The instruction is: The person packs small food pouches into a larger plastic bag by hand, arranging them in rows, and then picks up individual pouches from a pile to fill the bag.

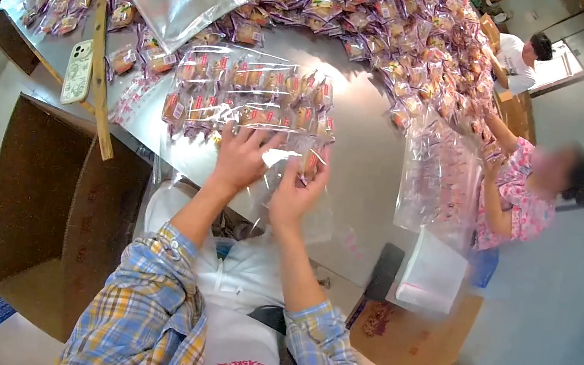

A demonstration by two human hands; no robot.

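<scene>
While L hand (241,158) lies flat, fingers spread, on the clear bag (244,99) at the table's (352,193) near side, no grip visible, R hand (300,188) half-curls round a packet (309,162) at its near-right corner. Step's prob. lining up rows; next move calls for gentle, level pressure.

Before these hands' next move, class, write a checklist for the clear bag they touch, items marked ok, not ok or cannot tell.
1. Left hand on the clear bag: ok, fingers spread over its near side.
2. Right hand at the near right corner: ok.
3. Packs inside set in rows: ok.
4. Bag sealed: cannot tell through the glare.
5. Loose packs well away: not ok, some lie near the far left corner.
6. Phone apart: ok, left of the wooden strip.
</scene>
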